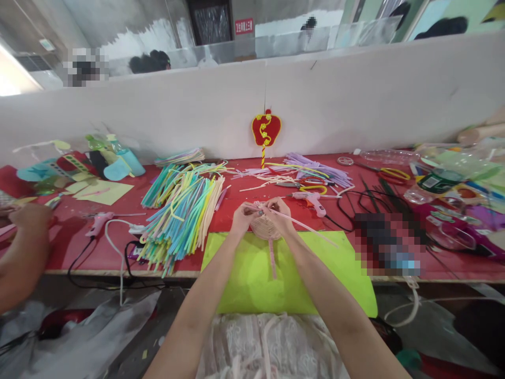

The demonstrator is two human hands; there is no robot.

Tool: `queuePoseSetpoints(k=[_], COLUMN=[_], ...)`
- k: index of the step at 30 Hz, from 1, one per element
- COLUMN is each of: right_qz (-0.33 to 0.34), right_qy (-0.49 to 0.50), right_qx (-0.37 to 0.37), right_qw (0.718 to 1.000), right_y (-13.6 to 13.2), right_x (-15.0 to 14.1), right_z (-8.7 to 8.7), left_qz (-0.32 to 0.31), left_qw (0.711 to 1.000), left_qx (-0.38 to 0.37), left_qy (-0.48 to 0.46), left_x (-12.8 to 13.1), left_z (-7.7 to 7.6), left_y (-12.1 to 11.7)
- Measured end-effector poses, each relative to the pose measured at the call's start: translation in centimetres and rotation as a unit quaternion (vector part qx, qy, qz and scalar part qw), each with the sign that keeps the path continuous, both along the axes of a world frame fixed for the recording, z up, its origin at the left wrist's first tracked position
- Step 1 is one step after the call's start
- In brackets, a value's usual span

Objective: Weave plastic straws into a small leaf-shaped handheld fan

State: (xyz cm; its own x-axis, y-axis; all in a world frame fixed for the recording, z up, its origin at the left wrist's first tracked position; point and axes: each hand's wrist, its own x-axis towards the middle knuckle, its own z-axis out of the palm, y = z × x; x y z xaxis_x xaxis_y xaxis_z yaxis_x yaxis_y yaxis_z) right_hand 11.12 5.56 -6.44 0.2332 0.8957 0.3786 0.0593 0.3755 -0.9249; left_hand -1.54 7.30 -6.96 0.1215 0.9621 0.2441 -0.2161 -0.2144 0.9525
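A round pale-pink fan shape made of pipe cleaners (265, 229) lies over a lime-green sheet (232, 284), its twisted pink handle (272, 260) pointing towards me. My left hand (245, 215) is closed on the far left part of its rim, fingers pinched together. Opposite it, my right hand (279, 211) pinches a loose pink pipe cleaner (310, 229) at the far right part of the rim; the strand's free end trails out to the right. The fingertips of both hands nearly meet and partly hide the far edge.
Left of the sheet lies a big bundle of coloured pipe cleaners (181, 216). Beyond my hands are scissors (313, 188), a pink glue gun (311, 201) and a red apple-shaped fan (266, 130). Cords and bottles clutter the right. Another person's arm (27, 247) works at far left.
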Motion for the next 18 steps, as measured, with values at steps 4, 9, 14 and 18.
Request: queuePoseSetpoints(k=[4,9,14,18], right_qz=[0.007,0.049,0.081,0.102], right_qy=[0.001,0.022,0.029,0.050], right_qx=[-0.005,-0.004,-0.022,-0.030], right_qw=[1.000,0.999,0.996,0.993], right_y=[-0.14,-0.33,-0.34,-0.23], right_x=[-0.08,-0.20,0.07,0.23], right_z=[0.13,0.59,0.86,0.72], left_qz=[-0.019,-0.011,0.001,0.018], left_qw=[0.999,0.998,0.999,0.999], left_qx=[-0.033,-0.054,-0.048,-0.051], left_qy=[-0.017,-0.016,-0.003,0.007], left_x=[-0.05,-0.29,-0.50,-0.56], left_z=[0.03,-0.42,-0.86,-0.85], left_y=[-0.01,0.34,0.70,0.68])
